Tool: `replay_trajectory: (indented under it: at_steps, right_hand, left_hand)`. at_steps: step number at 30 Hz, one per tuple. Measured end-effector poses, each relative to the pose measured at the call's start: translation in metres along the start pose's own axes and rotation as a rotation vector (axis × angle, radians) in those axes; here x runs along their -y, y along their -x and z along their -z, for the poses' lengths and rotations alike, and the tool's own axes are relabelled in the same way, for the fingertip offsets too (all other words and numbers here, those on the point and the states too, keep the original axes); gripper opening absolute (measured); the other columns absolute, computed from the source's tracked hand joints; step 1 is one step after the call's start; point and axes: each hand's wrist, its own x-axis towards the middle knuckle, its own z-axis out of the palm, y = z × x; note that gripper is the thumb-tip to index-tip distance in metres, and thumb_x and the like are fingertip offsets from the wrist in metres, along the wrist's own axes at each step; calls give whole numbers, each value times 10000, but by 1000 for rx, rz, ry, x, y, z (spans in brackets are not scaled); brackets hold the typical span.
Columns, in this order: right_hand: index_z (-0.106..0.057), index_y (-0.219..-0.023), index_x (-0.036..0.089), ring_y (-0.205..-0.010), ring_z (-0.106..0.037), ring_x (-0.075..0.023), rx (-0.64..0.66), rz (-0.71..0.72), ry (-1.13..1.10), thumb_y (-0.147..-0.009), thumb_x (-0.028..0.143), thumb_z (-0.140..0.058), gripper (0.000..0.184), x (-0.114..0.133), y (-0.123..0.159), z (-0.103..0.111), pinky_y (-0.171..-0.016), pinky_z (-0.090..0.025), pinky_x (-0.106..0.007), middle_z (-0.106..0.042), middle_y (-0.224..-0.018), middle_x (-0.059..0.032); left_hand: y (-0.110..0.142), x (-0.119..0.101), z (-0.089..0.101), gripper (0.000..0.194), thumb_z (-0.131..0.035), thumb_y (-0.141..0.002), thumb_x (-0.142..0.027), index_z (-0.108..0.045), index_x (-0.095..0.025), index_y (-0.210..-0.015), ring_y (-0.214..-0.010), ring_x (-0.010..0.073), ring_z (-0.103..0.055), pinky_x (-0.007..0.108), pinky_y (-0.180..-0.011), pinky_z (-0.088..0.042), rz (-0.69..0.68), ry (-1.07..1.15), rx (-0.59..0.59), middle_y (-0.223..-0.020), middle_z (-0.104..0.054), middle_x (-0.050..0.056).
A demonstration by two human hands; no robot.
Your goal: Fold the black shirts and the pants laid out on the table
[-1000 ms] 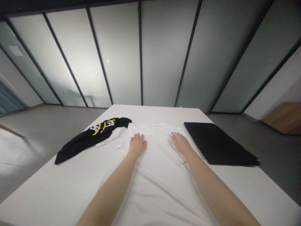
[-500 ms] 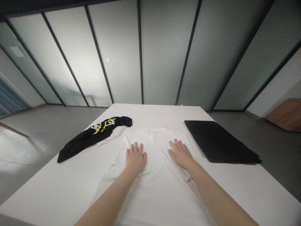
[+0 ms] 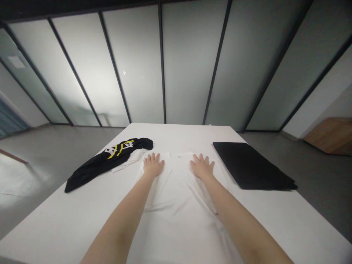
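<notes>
a white flat-topped table (image 3: 63, 223) bears a black fabric garment (image 3: 90, 168) with yellow and white print at left and a flat black panel (image 3: 250, 167) at right. on the far side stands a black-framed frosted-glass partition (image 3: 189, 66).

Dim, left panels (image 3: 88, 55) glowing, edges stretched

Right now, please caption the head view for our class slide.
Left hand and right hand lie spread on a white shirt.
</notes>
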Motion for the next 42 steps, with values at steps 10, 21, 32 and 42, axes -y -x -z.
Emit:
replay_trajectory:
  at_steps: [10, 21, 32, 42]
  right_hand:
    - [-406, -1651, 223, -1594, -306, -282, -5, 143, -133, -1115, 376, -174, 604, -27, 0, 7, -1287, -219, -472, -367, -1726, -98]
    - [-505, -1587, 209, -1464, -468, -491, 361, 11, 9, -1009, 575, -511, 684, -8, 36, 19, -1147, -334, -695, -411, -1652, -273]
    - [-62, -1736, 288, -1592, 76, -557, 366, -190, -33, -1034, 687, -331, 851, 33, 53, -2, -1085, 33, -894, 159, -1772, -226]
    - [-194, -1722, 282, -1595, -21, -545, 114, -163, -67, -1051, 607, -276, 750, 39, -24, -8, -1101, 46, -873, 1, -1783, -238]
  left_hand:
    - [10, 24, -2, 486, -335, -1087, -308, -629, -172, -1451, -1470, 274, -511, 434, -1232, -375, -120, 176, -194, -1547, -599, 138]
    - [80, -44, 20, 672, -419, -1013, -611, -492, -273, -1589, -1549, 478, -329, 761, -1108, -385, -35, 8, 202, -1746, -295, 166]
    - [72, -63, -25, 883, -269, -983, -728, -174, -264, -1727, -1610, 544, -12, 889, -1133, -91, 70, -26, 198, -1791, -28, 153]
    - [-8, -65, -19, 821, -268, -1000, -666, -276, -249, -1706, -1613, 520, -97, 857, -1161, -97, 12, 1, 61, -1784, -136, 181]
